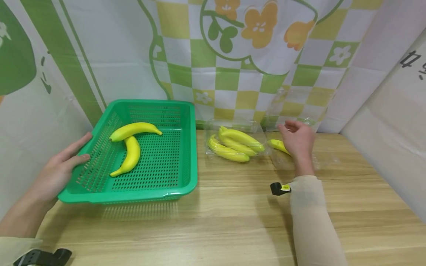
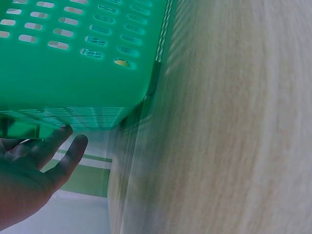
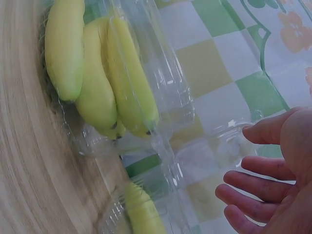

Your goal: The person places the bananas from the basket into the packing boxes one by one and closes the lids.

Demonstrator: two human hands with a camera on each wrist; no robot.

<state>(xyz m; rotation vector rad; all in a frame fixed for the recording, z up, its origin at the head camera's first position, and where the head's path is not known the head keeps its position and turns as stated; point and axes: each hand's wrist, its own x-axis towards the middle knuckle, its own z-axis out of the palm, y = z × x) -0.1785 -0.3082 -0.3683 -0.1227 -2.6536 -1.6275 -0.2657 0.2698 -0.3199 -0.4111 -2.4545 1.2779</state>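
Note:
At the left stands a green plastic basket with a curved yellow banana lying partly over another banana. My left hand is at the basket's left side, its fingers extended against the rim. The left wrist view has the thumb apart from the fingers. My right hand hovers over a clear plastic box at the right, fingers loosely bent and holding nothing. A single banana lies in that box, partly hidden by the hand in the head view. The raised clear lid is near the thumb.
Between the basket and my right hand, another clear plastic box holds several bananas. The wooden table meets a checked, flowered cloth at the back. White sheets hang along both sides.

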